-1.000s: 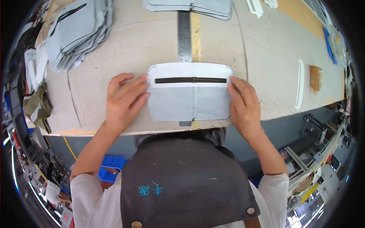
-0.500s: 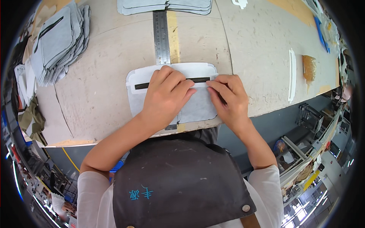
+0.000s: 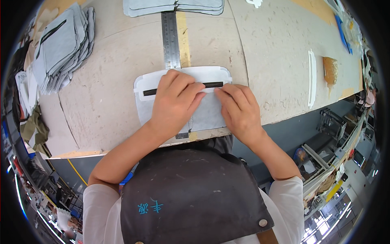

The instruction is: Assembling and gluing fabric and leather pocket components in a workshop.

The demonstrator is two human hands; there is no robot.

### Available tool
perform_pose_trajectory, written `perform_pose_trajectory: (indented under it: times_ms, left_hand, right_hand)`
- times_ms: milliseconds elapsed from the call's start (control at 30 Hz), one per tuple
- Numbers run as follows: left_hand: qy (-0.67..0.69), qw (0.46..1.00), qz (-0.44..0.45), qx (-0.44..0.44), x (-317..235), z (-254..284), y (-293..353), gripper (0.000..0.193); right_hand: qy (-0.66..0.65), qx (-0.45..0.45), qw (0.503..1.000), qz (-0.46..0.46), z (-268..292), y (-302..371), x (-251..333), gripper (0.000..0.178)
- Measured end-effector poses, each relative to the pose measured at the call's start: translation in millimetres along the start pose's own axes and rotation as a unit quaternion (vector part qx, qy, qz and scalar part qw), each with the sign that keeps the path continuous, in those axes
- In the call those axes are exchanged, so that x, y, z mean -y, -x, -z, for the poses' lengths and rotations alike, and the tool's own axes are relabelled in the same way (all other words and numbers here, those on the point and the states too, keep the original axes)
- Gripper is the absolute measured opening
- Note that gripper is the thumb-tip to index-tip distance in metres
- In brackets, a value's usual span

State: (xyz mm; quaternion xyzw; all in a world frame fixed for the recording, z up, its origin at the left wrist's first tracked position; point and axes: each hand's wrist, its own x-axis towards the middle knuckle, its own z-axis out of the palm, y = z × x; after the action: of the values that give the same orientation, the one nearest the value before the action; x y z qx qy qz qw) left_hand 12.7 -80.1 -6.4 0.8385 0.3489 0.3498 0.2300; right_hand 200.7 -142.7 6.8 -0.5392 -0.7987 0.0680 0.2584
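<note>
A light grey panel point(image 3: 210, 112) with rounded upper corners and white edging lies flat at the table's near edge. Across its upper part runs a long slot showing a black strip point(image 3: 214, 85), framed by a white border. My left hand point(image 3: 175, 99) rests over the panel's middle and covers part of the strip. Its thumb and index finger come together just below the slot. My right hand point(image 3: 242, 110) is at the panel's right side, fingers bent and fingertips pressed together by the slot's right end. Whatever either hand pinches is hidden under the fingertips.
A steel ruler point(image 3: 171, 40) lies beyond the panel, beside a yellow strip point(image 3: 183, 38). Stacked grey panels point(image 3: 61, 44) sit at the far left, with more panels point(image 3: 156, 5) at the back. Rightward are a white strip point(image 3: 311, 79) and an amber lump point(image 3: 330, 71).
My right hand has shifted slightly left along the slot's lower edge, its fingertips closer to my left hand. My left hand has barely moved, and the panel stays in about the same place.
</note>
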Motion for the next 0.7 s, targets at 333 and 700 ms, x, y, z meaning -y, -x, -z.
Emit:
perform_pose_trajectory:
  times_ms: [333, 700]
  left_hand:
    - [-0.038, 0.994, 0.099, -0.006, 20.3, 62.9, 37.2, 0.021]
    - [-0.003, 0.992, 0.126, -0.011, 23.7, 64.0, 37.8, 0.014]
  right_hand:
    - [-0.169, -0.024, 0.982, -0.074, -14.2, -16.4, 23.5, 0.027]
    - [-0.166, -0.042, 0.979, -0.106, -27.6, -22.4, 29.2, 0.021]
